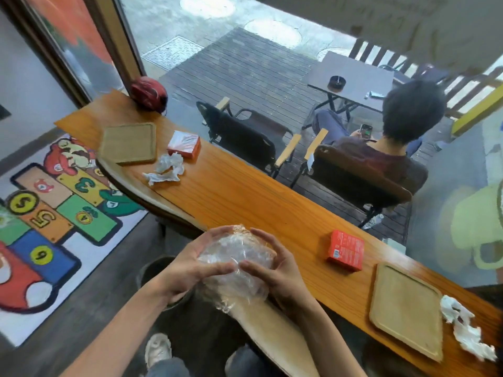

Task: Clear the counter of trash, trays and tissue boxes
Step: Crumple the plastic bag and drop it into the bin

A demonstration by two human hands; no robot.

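Both hands, left hand (190, 263) and right hand (275, 268), curl around a crumpled plastic wrap (235, 257) at six o'clock, over the bench (245, 197) edge. Springy film may uncrumple and slip free toward the floor if the grip loosens.

A red helmet (149, 94) sits at the counter's far end above a hopscotch rug (51, 213).

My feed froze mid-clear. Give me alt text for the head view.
Both hands, left hand and right hand, grip a crumpled clear plastic wrap at the near edge of the wooden counter. Left on it: two wooden trays, two red tissue boxes and crumpled tissues.
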